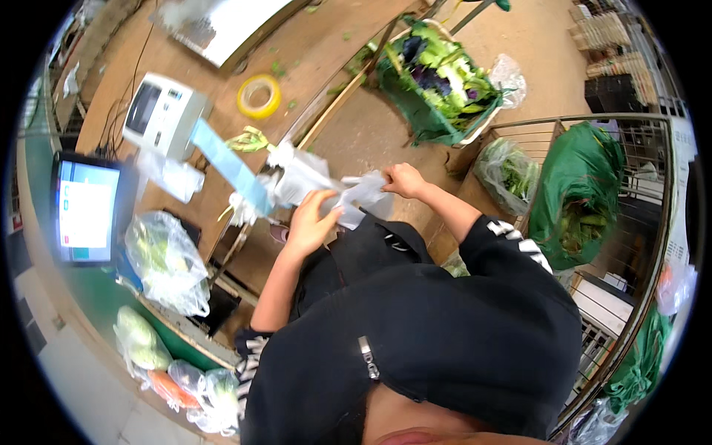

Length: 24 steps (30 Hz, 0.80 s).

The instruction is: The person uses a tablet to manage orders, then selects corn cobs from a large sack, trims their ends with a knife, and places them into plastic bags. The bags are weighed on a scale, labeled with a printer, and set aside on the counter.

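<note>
White plastic bag [326, 189] gripped by both hands over surface [311, 52] edge: left hand [311, 221] pinching lower part, right hand [404, 179] clenched on top. Pale blue label strip [230, 167] hanging from white printer [159, 111]. Yellow tape roll [259, 96] beyond. Bagged greens [165, 259] left. Green-lined crate [441, 78], wire cage [630, 208] crowding right; bare floor [371, 133] between.

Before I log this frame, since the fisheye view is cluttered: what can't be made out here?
- Head view: what the plastic bag contains; its crumpled film and both hands hide it.
- Left hand and right hand: fingertips buried in the film.
- Screen: too small and glaring to make out.
- Green sack: its folds cover most of the contents.
- Bagged vegetables: bent at the rim.
</note>
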### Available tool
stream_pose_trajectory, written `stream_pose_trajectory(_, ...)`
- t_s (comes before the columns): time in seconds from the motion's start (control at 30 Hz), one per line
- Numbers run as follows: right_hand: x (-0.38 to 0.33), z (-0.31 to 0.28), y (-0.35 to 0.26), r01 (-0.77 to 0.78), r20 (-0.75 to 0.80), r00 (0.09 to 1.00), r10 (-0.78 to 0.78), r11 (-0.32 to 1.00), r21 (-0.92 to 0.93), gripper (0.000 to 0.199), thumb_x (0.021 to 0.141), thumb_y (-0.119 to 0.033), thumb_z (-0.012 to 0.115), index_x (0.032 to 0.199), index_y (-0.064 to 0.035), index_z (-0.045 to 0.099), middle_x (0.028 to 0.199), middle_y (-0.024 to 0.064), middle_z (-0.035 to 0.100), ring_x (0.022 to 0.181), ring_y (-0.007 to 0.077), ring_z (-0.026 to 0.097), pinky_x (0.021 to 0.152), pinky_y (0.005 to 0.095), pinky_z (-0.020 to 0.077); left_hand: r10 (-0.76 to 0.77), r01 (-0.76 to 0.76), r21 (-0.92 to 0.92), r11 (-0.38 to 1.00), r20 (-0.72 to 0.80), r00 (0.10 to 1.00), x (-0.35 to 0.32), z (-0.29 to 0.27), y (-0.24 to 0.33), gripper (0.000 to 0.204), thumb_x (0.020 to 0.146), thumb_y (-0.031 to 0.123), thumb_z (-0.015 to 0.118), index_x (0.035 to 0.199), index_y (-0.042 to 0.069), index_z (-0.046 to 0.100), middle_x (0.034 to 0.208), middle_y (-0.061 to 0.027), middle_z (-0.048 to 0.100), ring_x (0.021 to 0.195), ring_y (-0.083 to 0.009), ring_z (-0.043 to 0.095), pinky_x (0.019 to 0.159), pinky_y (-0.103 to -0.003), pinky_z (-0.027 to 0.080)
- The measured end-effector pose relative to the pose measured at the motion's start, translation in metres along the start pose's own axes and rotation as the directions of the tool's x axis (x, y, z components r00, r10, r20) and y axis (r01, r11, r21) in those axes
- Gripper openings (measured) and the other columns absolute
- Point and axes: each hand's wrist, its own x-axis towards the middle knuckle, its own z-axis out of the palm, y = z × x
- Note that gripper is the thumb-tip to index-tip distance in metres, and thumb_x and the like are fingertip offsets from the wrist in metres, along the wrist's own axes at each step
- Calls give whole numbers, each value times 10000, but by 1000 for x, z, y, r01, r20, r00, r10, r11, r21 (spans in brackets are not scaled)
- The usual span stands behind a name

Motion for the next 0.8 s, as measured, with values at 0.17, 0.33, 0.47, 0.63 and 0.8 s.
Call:
stream_pose_trajectory(0.17,-67,-158,-58,211,-390,911,-131,963,167,275,731,-220,823,774,-59,603,767,151,661,779,380,664,648,473,501,115,-177,203,963,285,952,112,37,85,351,880,229,750,1159,31,672,1120,-152,658,1017,-375,662,838,-453,538)
stream_pose_trajectory(0.33,-105,-196,-41,192,-729,683,51,950,247,301,730,-87,815,726,-19,521,651,126,547,576,269,571,545,364,451,459,-370,328,869,-257,850,140,47,179,325,802,143,809,1040,37,615,1032,-156,597,933,-350,638,774,-466,514)
stream_pose_trajectory(0.47,-103,-216,-30,195,-593,798,108,885,422,327,758,-91,847,710,-14,533,624,87,549,563,151,538,528,317,432,366,-402,151,903,222,904,173,56,161,253,900,201,773,1033,11,671,902,-113,625,859,-267,648,735,-379,508)
stream_pose_trajectory(0.63,-54,-298,-6,322,-467,882,-60,800,506,338,759,-208,892,878,-35,627,769,77,637,672,179,617,614,329,496,48,341,-576,743,554,831,262,54,140,149,993,158,700,1038,18,725,920,-4,704,823,-68,613,739,-270,509)
stream_pose_trajectory(0.8,38,-355,11,162,-169,985,-37,546,822,309,950,-312,761,926,-39,620,800,-19,589,730,70,493,644,263,418,133,233,-484,843,608,782,349,24,173,124,940,109,747,1034,34,717,891,24,675,789,-50,576,705,-237,485)
